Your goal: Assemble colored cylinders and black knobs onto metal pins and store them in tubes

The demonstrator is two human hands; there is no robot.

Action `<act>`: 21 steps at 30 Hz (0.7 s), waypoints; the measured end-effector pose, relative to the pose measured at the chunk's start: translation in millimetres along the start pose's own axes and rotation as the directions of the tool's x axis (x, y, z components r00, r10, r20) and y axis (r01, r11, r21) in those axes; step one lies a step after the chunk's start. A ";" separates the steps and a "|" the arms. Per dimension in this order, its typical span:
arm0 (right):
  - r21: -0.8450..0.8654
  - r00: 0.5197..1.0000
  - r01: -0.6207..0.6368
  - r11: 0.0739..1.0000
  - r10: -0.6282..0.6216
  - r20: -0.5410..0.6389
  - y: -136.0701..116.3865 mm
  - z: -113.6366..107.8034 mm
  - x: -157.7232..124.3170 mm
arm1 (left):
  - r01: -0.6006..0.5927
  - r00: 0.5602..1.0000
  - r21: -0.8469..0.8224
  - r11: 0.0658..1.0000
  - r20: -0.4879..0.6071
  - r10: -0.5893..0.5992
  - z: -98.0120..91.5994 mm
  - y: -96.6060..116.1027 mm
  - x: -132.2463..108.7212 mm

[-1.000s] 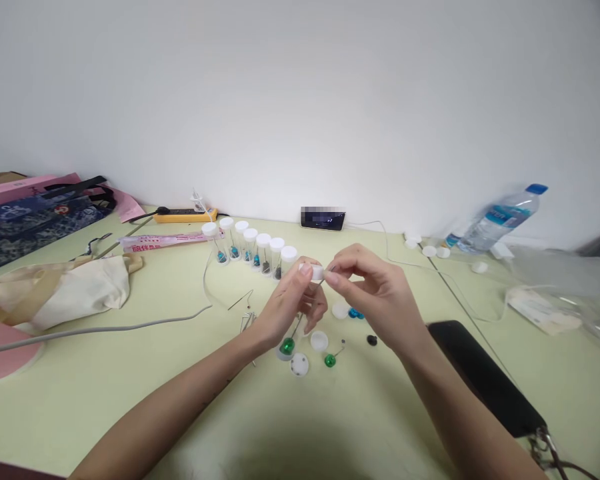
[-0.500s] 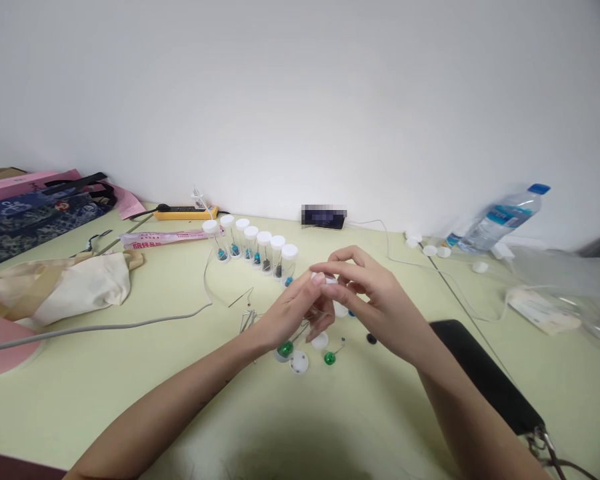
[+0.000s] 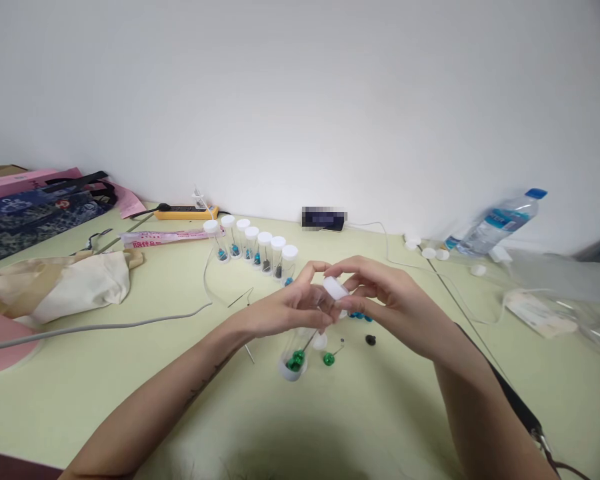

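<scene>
My left hand (image 3: pixel 293 308) is closed round a clear plastic tube (image 3: pixel 296 353) that tilts toward me, with green round-headed pins at its lower end. My right hand (image 3: pixel 380 303) pinches a white cap (image 3: pixel 336 288) at the tube's upper end, fingertips touching those of my left hand. On the pale green table (image 3: pixel 130 373) just below lie a loose green-headed pin (image 3: pixel 329 359), a small white cap (image 3: pixel 321 341), blue beads (image 3: pixel 360 316) and a black bead (image 3: pixel 371 340). A row of several capped tubes (image 3: pixel 257 250) stands behind my hands.
A water bottle (image 3: pixel 500 219) lies at the back right by loose white caps (image 3: pixel 433 253) and clear plastic bags (image 3: pixel 555 293). A cloth bag (image 3: pixel 65 283), a grey cable (image 3: pixel 105 327) and a yellow power strip (image 3: pixel 185 214) are on the left. A dark strap runs under my right forearm.
Both hands have dropped lower and toward me. The tube in my left hand now tilts more, its green pins showing at the bottom, and the cap sits at its top.
</scene>
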State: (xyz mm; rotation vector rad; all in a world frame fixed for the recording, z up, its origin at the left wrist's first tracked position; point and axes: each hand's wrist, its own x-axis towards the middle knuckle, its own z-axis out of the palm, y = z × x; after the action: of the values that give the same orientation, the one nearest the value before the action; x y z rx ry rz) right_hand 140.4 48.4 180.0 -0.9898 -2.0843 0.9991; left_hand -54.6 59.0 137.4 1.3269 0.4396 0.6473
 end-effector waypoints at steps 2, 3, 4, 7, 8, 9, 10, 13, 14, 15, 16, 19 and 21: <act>-0.007 1.000 0.007 1.000 -0.007 0.004 2.2 -5.0 0.0 | 0.014 1.000 0.026 1.000 0.010 -0.014 0.5 2.4 -0.6; -0.012 1.000 0.014 1.000 -0.014 0.007 3.3 -7.1 0.2 | 0.013 1.000 0.042 0.999 0.007 -0.014 1.1 2.7 -0.5; -0.017 1.000 0.019 1.000 -0.019 0.011 4.3 -8.7 0.4 | 0.005 1.000 0.055 0.998 -0.002 -0.005 1.8 2.6 -0.1; -0.018 1.000 0.020 1.000 -0.020 0.014 6.3 -10.4 0.7 | -0.028 0.999 0.070 0.997 -0.032 0.030 3.7 0.7 1.2; -0.010 1.000 0.016 1.000 -0.016 0.014 6.6 -10.2 0.6 | -0.034 0.998 0.078 0.996 -0.040 0.037 4.4 0.1 1.5; -0.001 1.000 0.011 1.000 -0.011 0.012 6.9 -9.7 0.5 | -0.039 0.998 0.093 0.995 -0.048 0.043 5.1 -0.2 1.6; 0.008 1.000 0.007 1.000 -0.007 0.011 7.0 -9.0 0.4 | -0.042 0.997 0.117 0.992 -0.055 0.048 5.9 -0.4 1.5; 0.016 1.000 0.000 1.000 0.001 -0.001 7.5 -7.1 0.2 | -0.046 0.994 0.214 0.976 -0.086 0.066 8.5 0.1 0.4; 0.012 1.000 -0.003 1.000 0.003 -0.005 7.6 -6.6 0.2 | -0.048 0.992 0.243 0.969 -0.099 0.074 9.3 0.3 0.0; 0.007 1.000 -0.001 1.000 0.001 -0.007 7.7 -6.3 0.3 | -0.051 0.990 0.266 0.963 -0.111 0.083 10.0 0.5 -0.3; -0.002 1.000 0.000 1.000 0.000 -0.004 7.7 -6.1 0.3 | -0.051 0.989 0.283 0.958 -0.121 0.088 10.8 0.5 -0.5; -0.042 1.000 0.017 0.999 -0.017 0.012 7.2 -5.8 0.4 | -0.038 0.986 0.316 0.948 -0.144 0.087 13.1 -0.3 -0.9; -0.070 0.999 0.036 0.997 -0.034 0.024 6.4 -5.9 0.4 | -0.037 0.980 0.317 0.948 -0.173 0.096 14.6 -1.8 -0.7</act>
State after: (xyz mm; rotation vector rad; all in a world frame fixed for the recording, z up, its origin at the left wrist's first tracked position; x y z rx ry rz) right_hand 147.0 53.7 177.9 -0.9772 -2.1609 0.9288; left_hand -45.5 47.5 138.5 1.5933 0.6736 0.7854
